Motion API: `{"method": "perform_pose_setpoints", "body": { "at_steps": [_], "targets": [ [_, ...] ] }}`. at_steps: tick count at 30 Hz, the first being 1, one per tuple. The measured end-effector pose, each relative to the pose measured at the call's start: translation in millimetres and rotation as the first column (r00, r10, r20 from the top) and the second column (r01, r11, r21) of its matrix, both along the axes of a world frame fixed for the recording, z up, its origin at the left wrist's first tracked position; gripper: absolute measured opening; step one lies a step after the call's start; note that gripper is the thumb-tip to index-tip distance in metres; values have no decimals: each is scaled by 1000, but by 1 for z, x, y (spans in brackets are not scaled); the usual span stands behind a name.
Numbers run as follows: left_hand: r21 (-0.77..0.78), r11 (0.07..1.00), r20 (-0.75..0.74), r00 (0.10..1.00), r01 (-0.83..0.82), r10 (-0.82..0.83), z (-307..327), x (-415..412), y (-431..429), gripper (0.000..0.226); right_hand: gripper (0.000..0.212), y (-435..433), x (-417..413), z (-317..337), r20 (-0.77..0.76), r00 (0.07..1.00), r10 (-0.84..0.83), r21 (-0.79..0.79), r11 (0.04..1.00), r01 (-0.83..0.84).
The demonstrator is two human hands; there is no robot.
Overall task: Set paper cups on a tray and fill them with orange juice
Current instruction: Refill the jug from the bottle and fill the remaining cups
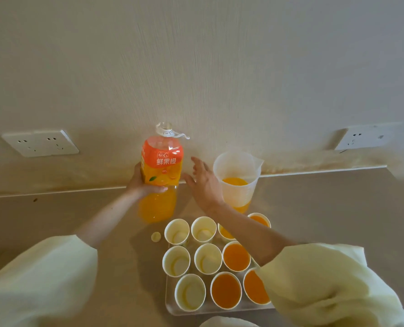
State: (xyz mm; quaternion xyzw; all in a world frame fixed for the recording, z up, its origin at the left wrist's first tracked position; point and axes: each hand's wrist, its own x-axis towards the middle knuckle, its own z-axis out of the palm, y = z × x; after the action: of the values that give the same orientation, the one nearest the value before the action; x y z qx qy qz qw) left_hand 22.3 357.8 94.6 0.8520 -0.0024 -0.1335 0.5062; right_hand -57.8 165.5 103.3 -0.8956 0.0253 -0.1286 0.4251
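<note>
Beige textured wall point(196, 67) fills the upper part of the view, with a white socket point(40, 143) at the left and a second socket point(361, 138) at the right. Below it runs a beige worktop point(326, 208).

The left hand point(144, 182) holds the juice bottle point(161, 161) near the back of the worktop. Its grip is wrapped round the bottle's middle, at the lower edge of the orange label. The bottle stands about upright with its neck uncapped and is roughly half full. Whether its base rests on the worktop cannot be told.

The right hand point(205, 182) hovers just beside the bottle, between it and the measuring jug point(238, 166). Its grip is wide, the fingers spread and holding nothing. The jug is translucent plastic and has orange juice in its lower part.

Nearer the person lies a clear tray point(170, 308) carrying the paper cups in rows. Five cups on the left are empty, one of them the front-left cup point(190, 292). Five on the right hold juice, among them the front-middle cup point(226, 290). The right forearm crosses over the back row and partly hides one filled cup, and the pale right sleeve point(326, 279) covers the tray's right side.

A small pale bottle cap point(156, 236) lies on the worktop just left of the tray.
</note>
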Motion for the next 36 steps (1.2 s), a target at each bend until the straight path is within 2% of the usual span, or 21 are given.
{"method": "perform_pose_setpoints", "body": {
  "at_steps": [2,5,8,12,17,22,24,26,27,29,32,34,36],
  "targets": [
    [-63,998,-18,1000,-16,15,-4,-2,-5,132,62,6,9,-1,-112,994,-1,34,999,4],
    [-140,989,-37,998,52,-58,-14,0,-7,116,77,16,22,-5,-256,964,77,191,981,-27],
    [-160,975,-32,987,153,-160,-27,8,-6,110,70,19,33,-10,-284,947,151,296,953,-63],
    [-171,967,-27,980,191,-198,-44,19,3,108,63,26,37,-15,-263,951,164,329,942,-71],
    [-170,973,-58,984,155,-167,-62,30,20,109,70,43,40,-22,-214,963,163,307,947,-93],
    [-126,979,-68,984,157,-167,-62,30,17,110,82,47,47,-30,-195,980,24,221,975,20],
    [-134,980,-88,983,150,-162,-62,26,18,126,95,49,51,-30,-174,985,14,174,985,17],
    [-41,991,-153,979,129,-133,-69,19,27,142,112,52,54,-29,-137,990,39,185,983,-14],
    [59,992,-182,978,115,-103,-76,15,34,141,117,54,56,-29,-125,990,57,202,979,-31],
    [258,958,-196,978,126,-76,-94,4,47,121,122,57,59,-28,-108,991,78,233,971,-52],
    [384,892,-209,964,237,-166,-110,-17,56,75,120,58,64,-30,-84,993,88,303,951,-59],
    [402,863,-245,944,307,-222,-119,-27,56,66,112,56,66,-31,-77,992,97,335,940,-66],
    [419,842,-250,935,339,-252,-130,-35,55,70,106,54,68,-32,-66,993,99,371,926,-67]
  ]
}}
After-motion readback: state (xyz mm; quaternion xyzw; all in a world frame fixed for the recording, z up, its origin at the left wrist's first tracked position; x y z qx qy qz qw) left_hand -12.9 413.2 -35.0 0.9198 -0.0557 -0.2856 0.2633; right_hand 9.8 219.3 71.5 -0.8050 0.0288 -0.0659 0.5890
